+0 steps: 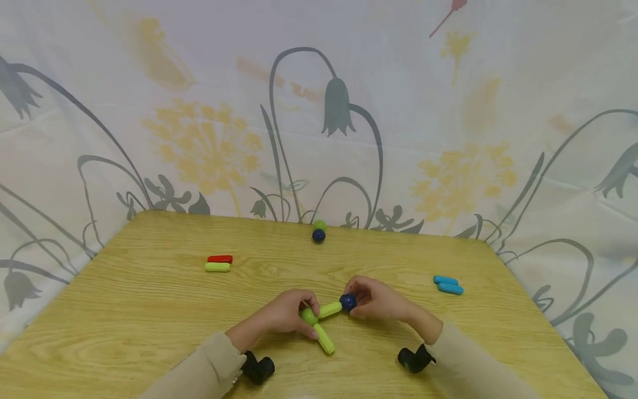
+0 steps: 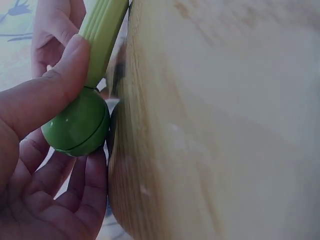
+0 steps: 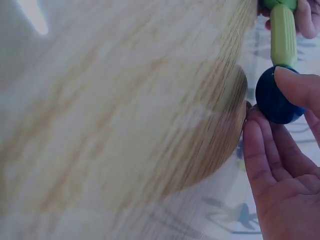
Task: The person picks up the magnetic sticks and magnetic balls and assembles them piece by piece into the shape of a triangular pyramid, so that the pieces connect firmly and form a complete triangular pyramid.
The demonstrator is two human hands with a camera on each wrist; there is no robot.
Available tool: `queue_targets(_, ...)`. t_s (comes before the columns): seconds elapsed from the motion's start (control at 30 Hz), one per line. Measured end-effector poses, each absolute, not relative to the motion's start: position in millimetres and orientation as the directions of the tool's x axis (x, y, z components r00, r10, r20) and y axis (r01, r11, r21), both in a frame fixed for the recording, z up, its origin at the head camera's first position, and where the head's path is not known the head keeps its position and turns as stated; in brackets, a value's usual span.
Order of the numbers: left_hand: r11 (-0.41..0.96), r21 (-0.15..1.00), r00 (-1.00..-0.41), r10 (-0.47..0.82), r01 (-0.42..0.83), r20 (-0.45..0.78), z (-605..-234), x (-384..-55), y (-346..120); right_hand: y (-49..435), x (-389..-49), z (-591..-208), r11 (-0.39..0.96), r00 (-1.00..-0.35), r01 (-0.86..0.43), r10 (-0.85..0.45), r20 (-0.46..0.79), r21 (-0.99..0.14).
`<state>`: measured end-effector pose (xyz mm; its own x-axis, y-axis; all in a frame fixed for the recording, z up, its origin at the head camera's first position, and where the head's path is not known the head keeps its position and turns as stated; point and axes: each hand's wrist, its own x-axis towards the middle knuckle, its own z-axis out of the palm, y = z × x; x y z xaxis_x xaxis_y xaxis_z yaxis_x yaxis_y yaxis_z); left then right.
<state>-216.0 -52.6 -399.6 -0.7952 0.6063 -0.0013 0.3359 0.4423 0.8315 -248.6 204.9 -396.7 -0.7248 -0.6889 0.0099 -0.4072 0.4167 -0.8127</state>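
Observation:
My left hand [image 1: 290, 313] grips a green ball [image 1: 309, 317], thumb on one side and fingers on the other; the left wrist view shows the ball [image 2: 80, 122] up close. Two yellow-green rods join this ball: one rod [image 1: 325, 339] points toward me, the other rod [image 1: 330, 310] runs right to a dark blue ball [image 1: 348, 302]. My right hand [image 1: 381, 301] pinches that blue ball between thumb and fingers. From the right wrist, the blue ball [image 3: 278, 96] sits at the end of the ribbed rod [image 3: 283, 37]. The joined pieces lie low over the wooden table.
A red rod [image 1: 220, 259] and a yellow-green rod [image 1: 217, 267] lie side by side at left on the table [image 1: 149, 310]. Two blue rods [image 1: 448, 285] rest at right. At the back edge, another green ball [image 1: 319, 225] stands behind another dark blue ball [image 1: 318, 236]. A flower-patterned cloth [image 1: 209, 83] hangs behind.

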Motion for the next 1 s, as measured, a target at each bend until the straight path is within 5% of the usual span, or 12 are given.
queue_targets(1.0, 0.451, 0.835, -0.797, 0.604, 0.314, -0.027, -400, -217, -51, 199, -306, -392, 0.501, -0.769, -0.432, -0.639, 0.016, -0.750)
